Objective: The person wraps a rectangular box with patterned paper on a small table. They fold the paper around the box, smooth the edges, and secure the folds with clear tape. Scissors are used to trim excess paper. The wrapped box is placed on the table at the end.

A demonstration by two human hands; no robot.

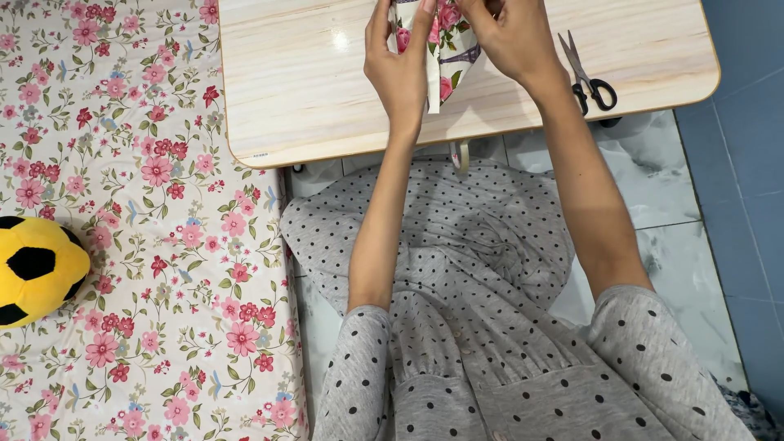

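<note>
Both of my hands meet over a piece of floral fabric [447, 51] with pink roses on a pale ground, at the top middle of the head view. My left hand [399, 67] pinches its left edge, thumb and fingers closed on the cloth. My right hand [510, 37] grips the fabric's upper right part. The cloth rests on a light wooden table [310, 90], and a narrow pale strip of it hangs down toward the table's near edge. The fabric's top is cut off by the frame.
Black-handled scissors [586, 72] lie on the table right of my right hand. A flowered bedsheet [147, 245] covers the left side, with a yellow and black plush ball [37, 269] on it. My lap in grey dotted cloth sits below, over a marble floor [686, 229].
</note>
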